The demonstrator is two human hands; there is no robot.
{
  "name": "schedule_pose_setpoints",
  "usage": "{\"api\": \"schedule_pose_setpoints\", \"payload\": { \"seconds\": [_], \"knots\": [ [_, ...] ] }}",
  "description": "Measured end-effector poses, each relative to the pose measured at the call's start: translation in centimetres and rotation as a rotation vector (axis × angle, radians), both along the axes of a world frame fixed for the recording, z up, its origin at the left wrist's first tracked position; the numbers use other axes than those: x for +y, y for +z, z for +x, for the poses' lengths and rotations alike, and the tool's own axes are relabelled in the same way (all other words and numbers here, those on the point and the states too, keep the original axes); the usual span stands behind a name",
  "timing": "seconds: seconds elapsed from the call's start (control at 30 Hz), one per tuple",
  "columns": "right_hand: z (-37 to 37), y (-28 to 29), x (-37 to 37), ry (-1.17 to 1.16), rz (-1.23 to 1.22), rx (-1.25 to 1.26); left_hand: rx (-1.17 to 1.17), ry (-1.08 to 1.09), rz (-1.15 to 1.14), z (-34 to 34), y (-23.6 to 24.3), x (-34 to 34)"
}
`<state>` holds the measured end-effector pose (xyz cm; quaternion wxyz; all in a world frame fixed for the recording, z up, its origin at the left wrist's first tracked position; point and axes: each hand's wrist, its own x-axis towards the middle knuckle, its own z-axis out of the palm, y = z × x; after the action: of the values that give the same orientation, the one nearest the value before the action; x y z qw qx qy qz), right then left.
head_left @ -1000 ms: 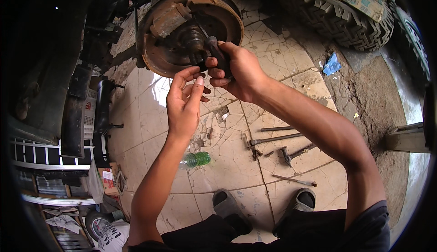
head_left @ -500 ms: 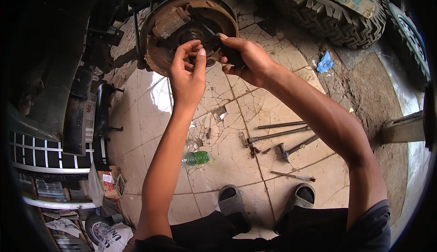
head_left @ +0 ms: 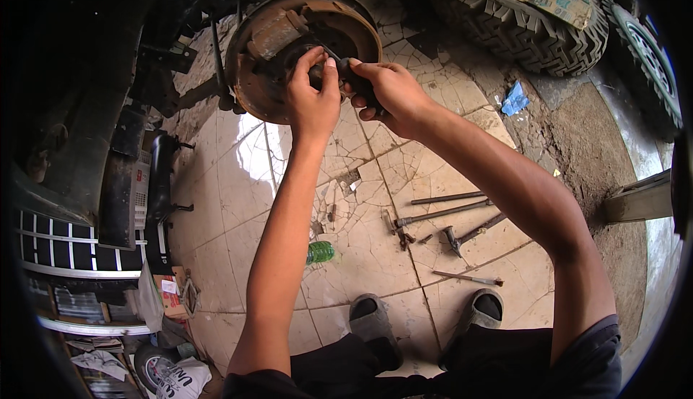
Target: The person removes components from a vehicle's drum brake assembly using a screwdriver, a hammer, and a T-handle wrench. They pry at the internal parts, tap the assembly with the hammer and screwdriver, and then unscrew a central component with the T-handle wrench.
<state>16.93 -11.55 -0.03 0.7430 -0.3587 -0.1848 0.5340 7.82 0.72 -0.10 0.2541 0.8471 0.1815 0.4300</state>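
A rusty round brake backing plate (head_left: 249, 85) stands at the top centre, with a rusty metal block on its upper left. My right hand (head_left: 393, 96) is closed around the thick dark handle of what looks like a screwdriver (head_left: 368, 96); its thin shaft points up and left into the plate. My left hand (head_left: 314, 103) is beside it, in front of the hub, thumb and forefinger pinched together near the shaft. Whatever lies between those fingertips is too small to make out. Both hands cover the hub's lower part.
On the cracked tiles lie metal bars (head_left: 444, 211), a hammer (head_left: 469, 237), a brush (head_left: 468, 278) and a green bottle (head_left: 320, 252), partly behind my left forearm. A big treaded tyre (head_left: 534, 34) and a blue scrap (head_left: 515, 99) are at the right. Dark vehicle parts (head_left: 65, 96) fill the left.
My left hand has moved right and slightly up, closer to the screwdriver and my right hand. The right hand still grips the handle, having shifted only slightly.
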Motion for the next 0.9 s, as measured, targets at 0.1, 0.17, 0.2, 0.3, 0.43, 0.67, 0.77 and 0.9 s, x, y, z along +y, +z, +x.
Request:
{"api": "schedule_pose_setpoints", "payload": {
  "seconds": [0.1,0.17,0.2,0.3,0.43,0.67,0.77,0.9],
  "knots": [
    [0.0,0.2,-0.1,-0.01,-0.013,-0.015,-0.019,-0.004,-0.098,0.2,0.3,-0.4],
    [-0.2,0.4,-0.2,-0.017,-0.031,-0.036,-0.017,0.002,-0.081,0.2,0.2,-0.3],
    [-0.3,0.4,-0.2,-0.021,-0.034,-0.039,-0.018,0.001,-0.075,0.2,0.1,-0.2],
    [-0.4,0.4,-0.1,-0.026,-0.037,-0.046,-0.006,-0.009,-0.043,0.1,-0.2,0.2],
    [-0.3,0.3,-0.1,-0.029,-0.022,-0.055,0.015,-0.033,0.001,0.1,-0.5,0.7],
    [-0.2,-0.3,0.3,-0.058,0.022,-0.107,0.022,-0.03,0.031,0.1,-0.4,0.6],
    [-0.2,-0.3,0.6,-0.073,-0.008,-0.111,0.021,-0.019,0.003,0.1,-0.3,0.3],
    [-0.1,-0.8,0.6,-0.095,-0.001,-0.158,0.015,-0.007,0.099,0.0,-0.1,0.0]
  ]
}}
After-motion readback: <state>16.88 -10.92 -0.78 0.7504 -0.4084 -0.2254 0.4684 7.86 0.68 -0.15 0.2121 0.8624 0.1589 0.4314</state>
